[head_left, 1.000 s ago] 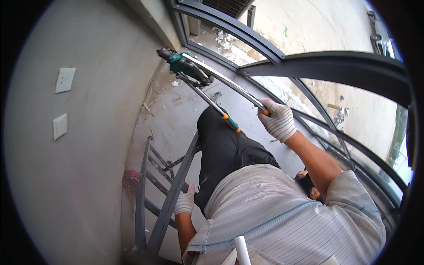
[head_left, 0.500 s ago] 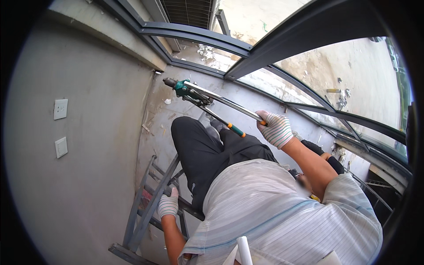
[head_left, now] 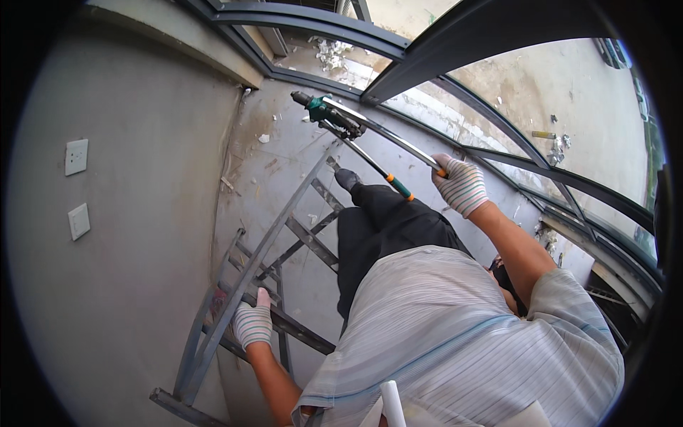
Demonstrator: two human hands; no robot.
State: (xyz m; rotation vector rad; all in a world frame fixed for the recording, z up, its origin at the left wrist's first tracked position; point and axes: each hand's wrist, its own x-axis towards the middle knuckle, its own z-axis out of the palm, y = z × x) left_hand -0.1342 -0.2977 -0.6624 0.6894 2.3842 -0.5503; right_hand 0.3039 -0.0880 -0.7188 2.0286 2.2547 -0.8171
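Observation:
My right hand (head_left: pixel 461 185), in a white striped glove, is closed round the end of one long chrome arm of a lever hand riveter (head_left: pixel 388 134). The tool's green and dark head points up and to the left. Its second arm, with a green and orange grip, hangs free and spread apart from the first. Lower left, my left hand (head_left: pixel 253 322), gloved alike, grips a grey metal stepladder (head_left: pixel 242 281) at a rung beside its side rail. The thumb lies on top; the other fingers are partly hidden. My dark-trousered legs (head_left: pixel 388 224) stand beside the ladder.
A grey wall with two white wall plates (head_left: pixel 77 156) rises on the left. Dark window frames (head_left: pixel 313 28) and glass run along the far and right sides. White debris (head_left: pixel 265 138) lies on the floor (head_left: pixel 284 171). Part of another person (head_left: pixel 504 281) shows behind my right arm.
My legs have shifted right, away from the ladder, uncovering its rungs. The riveter and my right hand sit slightly further right in view. My left hand keeps its hold on the ladder.

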